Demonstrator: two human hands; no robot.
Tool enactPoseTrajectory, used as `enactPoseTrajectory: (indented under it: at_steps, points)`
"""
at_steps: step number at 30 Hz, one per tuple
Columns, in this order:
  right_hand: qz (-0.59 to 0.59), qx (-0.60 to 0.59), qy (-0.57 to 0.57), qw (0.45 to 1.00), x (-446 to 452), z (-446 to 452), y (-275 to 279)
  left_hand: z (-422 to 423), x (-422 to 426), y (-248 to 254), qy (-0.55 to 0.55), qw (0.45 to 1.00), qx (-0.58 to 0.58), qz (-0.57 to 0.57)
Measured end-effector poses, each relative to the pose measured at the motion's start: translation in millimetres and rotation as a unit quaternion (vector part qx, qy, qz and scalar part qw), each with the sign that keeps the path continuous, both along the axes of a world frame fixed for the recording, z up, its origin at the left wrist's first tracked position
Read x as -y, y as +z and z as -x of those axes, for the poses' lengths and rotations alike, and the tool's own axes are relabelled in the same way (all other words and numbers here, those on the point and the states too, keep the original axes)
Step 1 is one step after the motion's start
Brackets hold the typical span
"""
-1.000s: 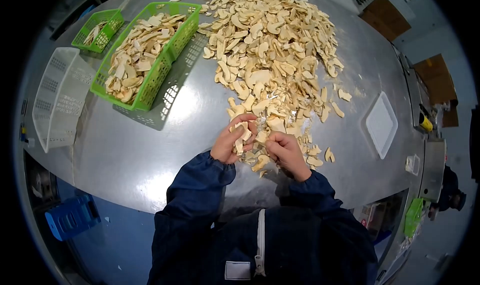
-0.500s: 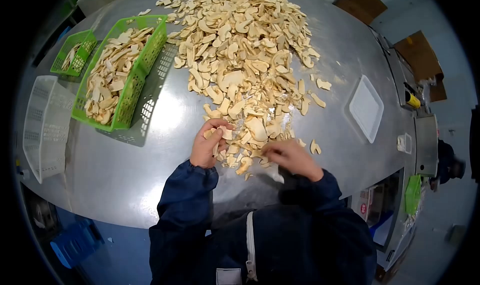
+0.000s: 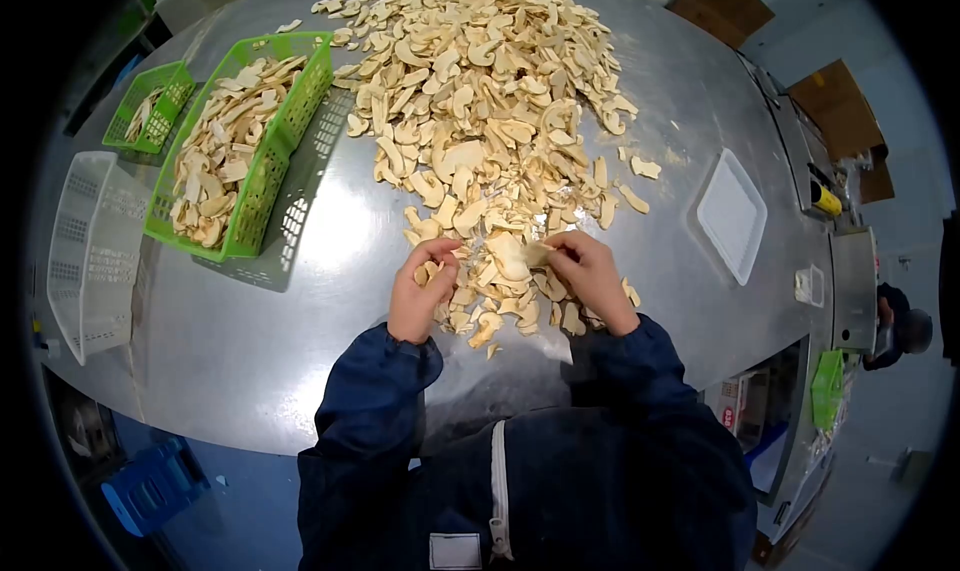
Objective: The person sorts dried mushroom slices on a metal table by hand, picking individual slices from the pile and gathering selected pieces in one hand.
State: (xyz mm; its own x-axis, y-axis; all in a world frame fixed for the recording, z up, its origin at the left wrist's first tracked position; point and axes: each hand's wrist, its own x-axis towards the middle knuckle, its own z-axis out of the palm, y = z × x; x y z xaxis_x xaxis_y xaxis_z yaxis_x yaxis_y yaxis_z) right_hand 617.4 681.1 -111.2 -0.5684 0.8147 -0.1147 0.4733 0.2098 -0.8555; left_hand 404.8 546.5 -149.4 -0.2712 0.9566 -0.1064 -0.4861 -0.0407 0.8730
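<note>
A large heap of pale dried mushroom slices (image 3: 490, 91) spreads down the metal table toward me. At its near end, my left hand (image 3: 422, 293) is curled around a few mushroom slices, partly hidden by the fingers. My right hand (image 3: 592, 279) pinches one mushroom slice (image 3: 538, 255) between thumb and fingers, just above the pile. Between the two hands lie broken slices and small crumbs (image 3: 487, 325). A bit of clear or whitish film (image 3: 552, 347) shows near my right wrist.
A long green basket (image 3: 262, 186) of slices stands at the left, beside a smaller green basket (image 3: 168, 111) and a white perforated basket (image 3: 92, 271). A white tray (image 3: 732, 216) lies on the steel table (image 3: 340, 371) at the right. Another person (image 3: 900, 329) is at far right.
My right hand has moved slightly up and now shows a slice in its pinch. My left hand has closed more around its slices.
</note>
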Motion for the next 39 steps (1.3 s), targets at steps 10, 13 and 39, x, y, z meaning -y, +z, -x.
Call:
enactPoseTrajectory:
  at_steps: [10, 13, 39]
  points:
    - [0.091, -0.069, 0.070, 0.991, 23.2, 22.2, 56.4, -19.3, 7.1, 17.0, -0.196, 0.843, 0.501, -0.021]
    - [-0.178, 0.083, 0.002, 0.980, 10.1, 16.4, 44.9, -21.7, 7.3, 9.4, -0.181, 0.850, 0.494, -0.006]
    - [-0.207, 0.263, -0.120, 0.935, -75.8, -44.7, -5.0, 7.0, 3.9, -9.8, -0.067, 0.887, 0.448, -0.087]
